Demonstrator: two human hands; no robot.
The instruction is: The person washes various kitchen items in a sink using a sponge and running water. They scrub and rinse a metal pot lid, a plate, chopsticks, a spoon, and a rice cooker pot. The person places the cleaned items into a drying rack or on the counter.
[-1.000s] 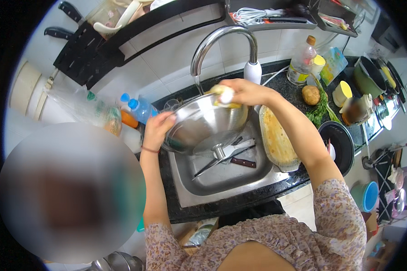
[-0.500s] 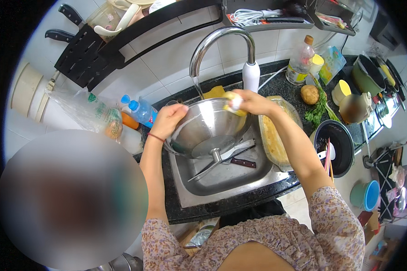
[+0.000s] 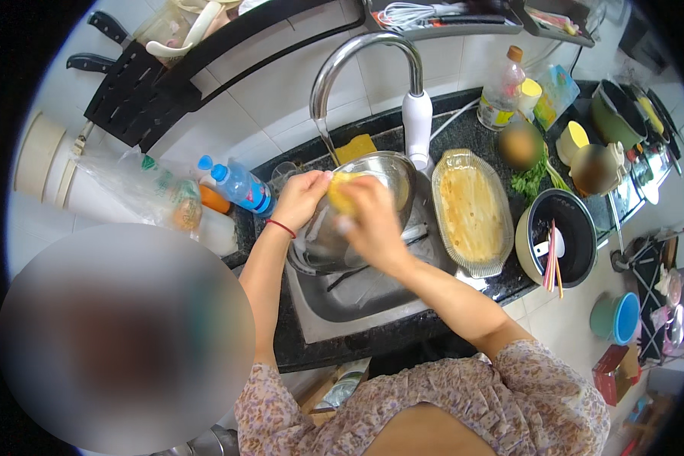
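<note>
My left hand is closed on the rim of a stainless steel bowl, holding it tilted over the sink. In my right hand is a yellow sponge, pressed against the bowl close to my left fingertips. Motion blurs the right hand a little. Water runs from the curved chrome faucet behind the bowl. Below the bowl, utensils lie in the sink, mostly hidden by the bowl and my right hand. A yellow cloth lies at the sink's back edge.
Right of the sink sit a ribbed glass dish with yellowish residue and a dark pot holding chopsticks. Green herbs and a sauce bottle stand behind. A blue-capped water bottle leans at the left. A knife rack hangs above.
My right hand has moved with the sponge from the bowl's right rim leftward and nearer, toward my left hand. The bowl has turned, and my right forearm no longer crosses the glass dish.
</note>
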